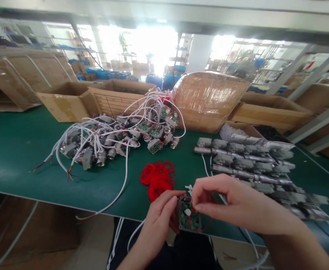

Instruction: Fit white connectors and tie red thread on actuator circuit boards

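A small grey housing with a green circuit board (192,223) inside sits at the table's near edge, its open face up. Thin coloured wires and a round white part show on the board. My left hand (160,213) is closed around the housing's left side. Over its upper right corner, my right hand (223,200) is bent with thumb and fingertips pinched together; what they hold is hidden. Just beyond my left hand lies a tangled bundle of red cord (158,182). Small white pieces (189,188) lie beside my right fingertips.
Grey housings with white cables (96,140) are heaped at the back left. Rows of finished-looking grey metal units (243,163) lie to the right. Cardboard boxes (116,101) and a plastic-wrapped carton (203,101) line the back. One white cable (125,180) trails toward the front edge.
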A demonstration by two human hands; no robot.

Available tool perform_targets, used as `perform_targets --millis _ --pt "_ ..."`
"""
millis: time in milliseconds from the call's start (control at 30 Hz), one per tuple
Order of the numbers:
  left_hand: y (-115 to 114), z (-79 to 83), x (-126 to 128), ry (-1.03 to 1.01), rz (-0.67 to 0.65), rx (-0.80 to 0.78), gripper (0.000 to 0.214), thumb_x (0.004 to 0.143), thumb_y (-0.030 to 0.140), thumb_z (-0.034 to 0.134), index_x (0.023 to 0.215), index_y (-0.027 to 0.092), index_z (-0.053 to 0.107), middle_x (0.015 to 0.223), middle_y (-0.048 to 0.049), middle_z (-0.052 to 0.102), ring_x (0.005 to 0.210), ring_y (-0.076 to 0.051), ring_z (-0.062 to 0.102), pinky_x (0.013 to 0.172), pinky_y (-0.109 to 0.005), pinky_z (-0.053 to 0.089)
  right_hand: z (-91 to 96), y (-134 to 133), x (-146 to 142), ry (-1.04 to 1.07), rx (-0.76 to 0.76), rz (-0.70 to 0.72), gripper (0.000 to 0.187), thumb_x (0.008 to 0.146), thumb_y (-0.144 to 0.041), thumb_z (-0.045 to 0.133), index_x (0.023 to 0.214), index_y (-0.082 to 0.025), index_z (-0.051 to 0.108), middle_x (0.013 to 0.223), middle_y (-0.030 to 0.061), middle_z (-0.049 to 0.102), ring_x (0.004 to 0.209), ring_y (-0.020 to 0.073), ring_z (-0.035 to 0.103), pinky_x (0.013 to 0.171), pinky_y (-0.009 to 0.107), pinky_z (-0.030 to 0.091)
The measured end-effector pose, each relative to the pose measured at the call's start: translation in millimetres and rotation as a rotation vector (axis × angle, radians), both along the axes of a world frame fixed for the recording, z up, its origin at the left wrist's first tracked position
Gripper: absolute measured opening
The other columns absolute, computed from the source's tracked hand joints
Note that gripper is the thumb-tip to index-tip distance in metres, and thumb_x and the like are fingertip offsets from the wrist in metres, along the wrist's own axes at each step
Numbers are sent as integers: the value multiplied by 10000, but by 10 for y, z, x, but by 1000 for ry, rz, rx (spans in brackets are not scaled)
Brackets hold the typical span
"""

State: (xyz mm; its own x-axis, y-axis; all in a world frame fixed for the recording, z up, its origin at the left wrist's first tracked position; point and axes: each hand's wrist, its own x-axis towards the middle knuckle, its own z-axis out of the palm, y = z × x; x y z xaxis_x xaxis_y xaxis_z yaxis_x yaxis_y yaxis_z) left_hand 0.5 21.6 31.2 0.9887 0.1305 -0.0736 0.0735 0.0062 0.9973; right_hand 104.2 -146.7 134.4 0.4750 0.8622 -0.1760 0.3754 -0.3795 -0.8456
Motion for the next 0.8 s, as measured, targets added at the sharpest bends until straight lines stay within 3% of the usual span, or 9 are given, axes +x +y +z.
perform_targets --millis 133,267,433,567,800 --pt "-32 3 -32 -54 -2 58 359 967 379 463 1035 194 763 1008 -60 746 942 -226 679 852 -288 476 -171 65 -42 -48 -77 33 145 855 -68 653 750 -165 674 713 -27 604 663 120 551 617 214 414" --pt "-78 -8 -62 -94 36 68 330 983 359 483 1014 200 771 944 -43 735 865 -200 671 787 -254 481 -232 115 -9 -155 -50 37 196 829 11 685 733 -159 706 788 -19 589 738 120 579 678 218 419" --pt "-99 -19 -75 -92 69 63 337 995 375 489 1044 200 773 950 -45 748 842 -195 679 726 -236 490 -253 84 42 -147 35 -27 183 899 -38 650 974 -173 748 994 22 656 916 153 627 853 264 460" --pt "-115 -35 -76 -83 83 90 335 1000 362 480 1024 204 774 986 -46 767 925 -198 703 810 -232 493 -299 -33 69 -155 67 -146 187 948 -119 577 1007 -186 741 979 28 694 886 165 627 801 282 459" --pt "-207 -47 -43 -34 165 141 342 981 406 513 918 195 774 850 -39 767 780 -197 694 712 -242 493 -423 -118 11 -68 -35 -222 154 913 -148 597 852 -177 735 842 24 666 784 171 597 697 279 427"
